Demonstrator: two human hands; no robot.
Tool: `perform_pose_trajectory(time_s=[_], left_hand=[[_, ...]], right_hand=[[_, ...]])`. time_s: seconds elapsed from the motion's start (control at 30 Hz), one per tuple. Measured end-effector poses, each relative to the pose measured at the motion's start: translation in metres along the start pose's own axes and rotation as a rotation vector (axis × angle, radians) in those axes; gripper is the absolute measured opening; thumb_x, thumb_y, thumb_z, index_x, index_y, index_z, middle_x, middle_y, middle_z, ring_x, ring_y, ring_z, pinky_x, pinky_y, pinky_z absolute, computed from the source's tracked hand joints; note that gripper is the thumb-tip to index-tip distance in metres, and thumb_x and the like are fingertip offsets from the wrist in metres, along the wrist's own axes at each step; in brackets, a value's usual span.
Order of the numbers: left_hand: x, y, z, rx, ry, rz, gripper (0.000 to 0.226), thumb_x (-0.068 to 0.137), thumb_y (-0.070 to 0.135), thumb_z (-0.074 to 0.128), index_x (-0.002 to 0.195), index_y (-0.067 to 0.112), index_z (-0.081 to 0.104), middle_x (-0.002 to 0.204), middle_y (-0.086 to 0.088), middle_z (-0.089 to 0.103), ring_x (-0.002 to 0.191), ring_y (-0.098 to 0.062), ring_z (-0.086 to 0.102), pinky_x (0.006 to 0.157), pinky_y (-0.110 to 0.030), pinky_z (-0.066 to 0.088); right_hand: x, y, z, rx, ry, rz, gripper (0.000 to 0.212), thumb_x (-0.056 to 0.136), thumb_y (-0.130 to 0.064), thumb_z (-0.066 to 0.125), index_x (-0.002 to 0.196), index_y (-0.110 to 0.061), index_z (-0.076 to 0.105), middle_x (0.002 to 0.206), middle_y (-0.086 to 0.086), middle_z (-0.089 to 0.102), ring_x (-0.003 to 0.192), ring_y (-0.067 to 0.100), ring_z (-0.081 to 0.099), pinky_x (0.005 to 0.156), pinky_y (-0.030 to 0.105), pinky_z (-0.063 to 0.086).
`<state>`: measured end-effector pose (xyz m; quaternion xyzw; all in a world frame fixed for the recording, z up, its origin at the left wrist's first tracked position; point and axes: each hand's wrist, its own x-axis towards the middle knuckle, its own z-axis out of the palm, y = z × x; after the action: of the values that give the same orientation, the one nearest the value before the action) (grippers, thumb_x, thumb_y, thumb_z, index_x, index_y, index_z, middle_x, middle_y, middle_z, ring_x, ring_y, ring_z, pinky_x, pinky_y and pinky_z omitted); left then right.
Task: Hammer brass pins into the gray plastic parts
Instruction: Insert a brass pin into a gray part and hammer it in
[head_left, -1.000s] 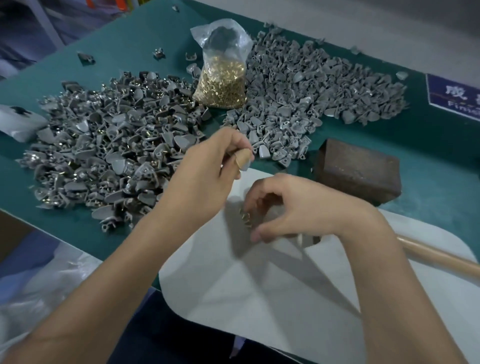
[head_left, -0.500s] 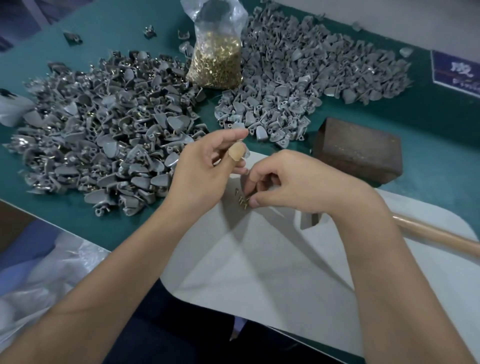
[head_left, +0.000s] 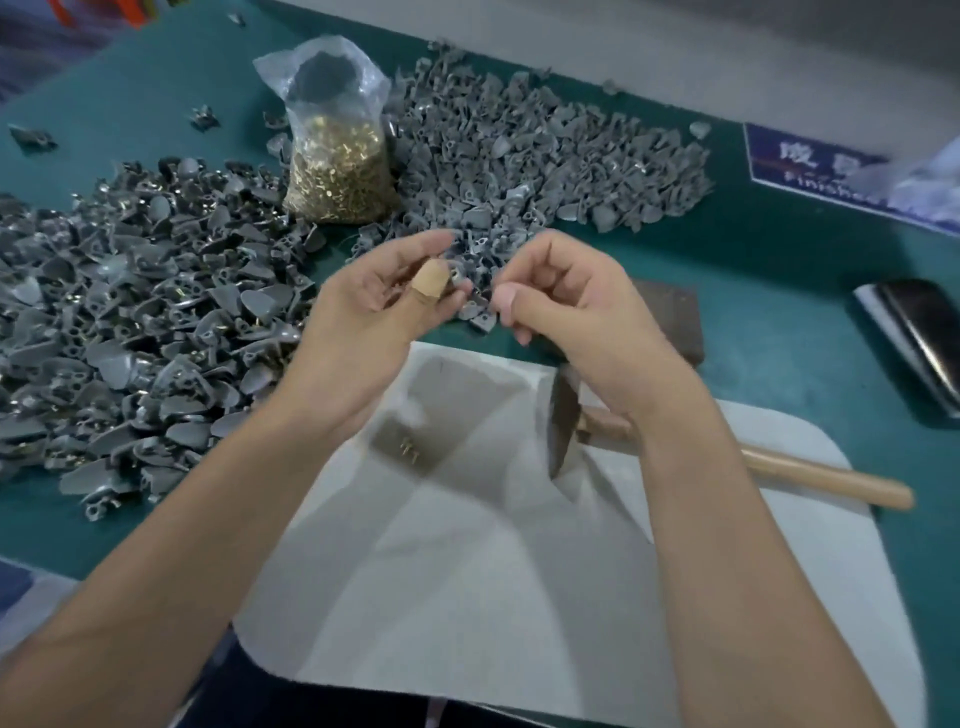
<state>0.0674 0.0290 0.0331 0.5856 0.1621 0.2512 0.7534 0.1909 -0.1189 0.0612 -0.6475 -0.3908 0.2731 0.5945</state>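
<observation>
My left hand (head_left: 371, 306), with a plaster on its thumb, pinches a small gray plastic part (head_left: 457, 275) above the far edge of the gray mat (head_left: 519, 597). My right hand (head_left: 566, 301) is raised close beside it, thumb and forefinger pinched at the part; the brass pin between them is too small to make out. A few loose brass pins (head_left: 410, 451) lie on the mat. The hammer (head_left: 563, 421) lies on the mat under my right wrist, wooden handle (head_left: 821, 475) pointing right.
A clear bag of brass pins (head_left: 335, 166) stands between two heaps of gray parts, one at left (head_left: 130, 312) and one at back (head_left: 545, 156). A brown block (head_left: 670, 312) sits behind my right hand. A dark shiny object (head_left: 919, 332) lies at right.
Both hands rose from the mat toward the far heap. My right hand left the loose pins on the mat and came up to the part in my left hand.
</observation>
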Motion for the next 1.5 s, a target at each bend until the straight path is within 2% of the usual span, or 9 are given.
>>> perform_pose_trajectory(time_s=[0.17,0.3,0.53,0.73,0.83,0.97,1.13,1.37,1.5], left_hand=[[0.043,0.002,0.053,-0.056,-0.140,-0.039,0.015,0.104,0.013,0.055,0.112,0.012,0.068,0.092,0.000,0.077,0.097,-0.013,0.074,0.085,-0.019,0.056],[0.062,-0.005,0.080,0.064,-0.272,-0.032,0.012,0.104,0.016,0.057,0.110,0.012,0.066,0.095,0.003,0.075,0.094,-0.011,0.073,0.077,-0.020,0.056],[0.079,-0.018,0.077,0.795,-0.452,0.477,0.013,0.097,0.020,0.063,0.103,0.031,0.061,0.097,0.021,0.059,0.094,-0.001,0.057,0.076,-0.013,0.038],[0.070,-0.025,0.074,0.749,-0.423,0.464,0.035,0.094,0.019,0.069,0.118,0.040,0.054,0.100,0.024,0.066,0.100,0.003,0.064,0.081,-0.008,0.042],[0.067,-0.030,0.075,0.727,-0.353,0.516,0.023,0.094,0.018,0.070,0.113,0.030,0.066,0.099,0.019,0.068,0.099,-0.003,0.066,0.080,-0.009,0.041],[0.061,-0.038,0.076,0.734,-0.293,0.539,0.011,0.094,0.024,0.069,0.104,0.029,0.067,0.098,0.018,0.065,0.101,-0.008,0.061,0.089,-0.031,0.049],[0.066,-0.044,0.074,0.809,-0.248,0.576,0.008,0.091,0.024,0.074,0.100,0.023,0.075,0.098,0.010,0.063,0.103,-0.014,0.054,0.093,-0.034,0.043],[0.064,-0.047,0.072,0.800,-0.261,0.550,0.010,0.092,0.029,0.069,0.099,0.024,0.074,0.100,0.014,0.063,0.104,-0.011,0.054,0.094,-0.036,0.044],[0.064,-0.048,0.072,0.789,-0.255,0.544,0.009,0.092,0.030,0.069,0.098,0.026,0.073,0.099,0.015,0.062,0.104,-0.011,0.054,0.093,-0.037,0.045]], right_hand=[[-0.003,-0.008,-0.029,0.005,0.422,-0.143,0.019,0.097,-0.011,0.066,0.113,-0.018,0.073,0.086,-0.008,0.071,0.073,0.008,0.059,0.064,0.026,0.050],[-0.014,0.004,-0.042,-0.192,0.589,-0.103,0.015,0.094,-0.010,0.071,0.100,-0.021,0.077,0.079,-0.012,0.071,0.073,0.005,0.063,0.068,0.023,0.050],[-0.025,0.015,-0.053,-0.319,0.622,-0.098,0.012,0.089,-0.009,0.078,0.093,-0.020,0.078,0.082,-0.010,0.075,0.081,0.013,0.071,0.072,0.038,0.060],[-0.028,0.025,-0.050,-0.529,0.632,-0.188,0.015,0.090,-0.006,0.077,0.101,-0.014,0.081,0.089,-0.005,0.072,0.085,0.012,0.067,0.074,0.014,0.046],[-0.030,0.030,-0.051,-0.578,0.680,-0.194,0.018,0.092,-0.010,0.076,0.107,-0.018,0.081,0.093,-0.010,0.073,0.090,0.013,0.067,0.078,0.020,0.050],[-0.033,0.030,-0.050,-0.516,0.756,-0.120,0.029,0.091,-0.023,0.078,0.118,-0.033,0.072,0.094,-0.016,0.075,0.098,0.013,0.069,0.084,0.023,0.052],[-0.032,0.029,-0.051,-0.532,0.777,-0.110,0.014,0.086,-0.018,0.082,0.094,-0.028,0.079,0.091,-0.011,0.069,0.093,0.010,0.069,0.083,0.017,0.052],[-0.031,0.032,-0.050,-0.584,0.738,-0.074,0.015,0.088,-0.022,0.077,0.098,-0.033,0.079,0.095,-0.031,0.067,0.097,0.013,0.066,0.089,0.045,0.052],[-0.031,0.034,-0.050,-0.700,0.687,-0.078,0.012,0.090,-0.020,0.076,0.096,-0.031,0.078,0.092,-0.019,0.069,0.100,0.013,0.059,0.087,0.048,0.048]])
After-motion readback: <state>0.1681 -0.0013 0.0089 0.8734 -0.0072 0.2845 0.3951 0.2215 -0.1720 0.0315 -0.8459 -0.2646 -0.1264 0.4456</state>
